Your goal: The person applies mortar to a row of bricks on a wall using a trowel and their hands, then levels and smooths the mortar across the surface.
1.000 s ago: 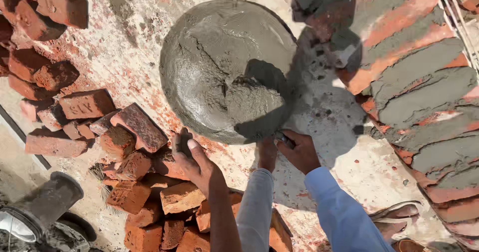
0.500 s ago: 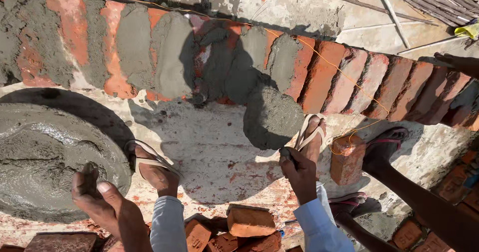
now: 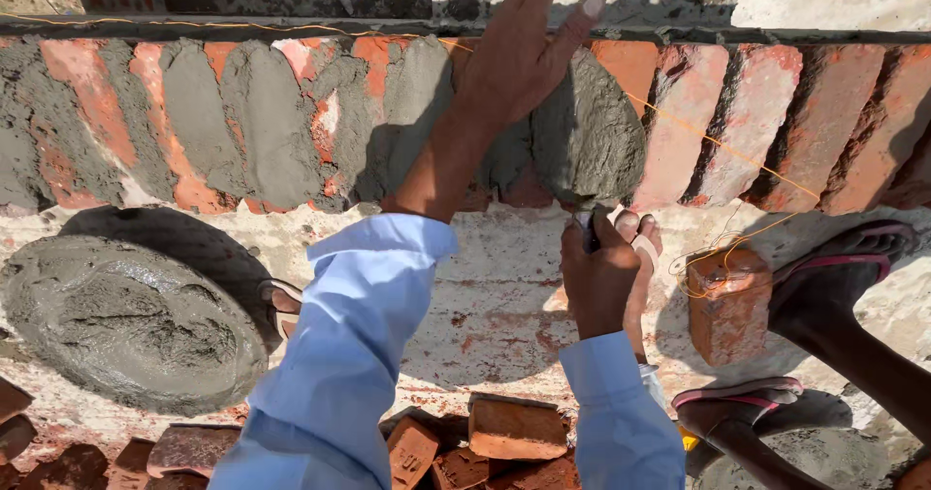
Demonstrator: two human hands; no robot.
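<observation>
Head view looks straight down on a course of red bricks (image 3: 737, 122), part of it already buttered with grey mortar (image 3: 262, 122). At this moment the right hand (image 3: 598, 279) has its fingers wrapped tight round the handle of a trowel (image 3: 590, 139), whose blade, loaded with wet mortar, lies on the bricks near the middle of the row. The left hand (image 3: 519, 59) reaches over the course just beside the blade, fingers stretched open and gripping nothing, its fingertips at the far edge of the brickwork. A yellow guide string (image 3: 722, 146) runs along the row and trails down to a loose brick (image 3: 729, 306) standing on the ground. The mortar pan (image 3: 131, 325), still well filled, sits low on the left, well apart from the trowel. Another person's sandalled feet (image 3: 834, 277) stand at the right.

Judging from this, the step in hand is spreading mortar onto the course; the bricks right of the blade are still bare. The next move seems to call for drawing the blade across so the load leaves it evenly, without fouling the string.
</observation>
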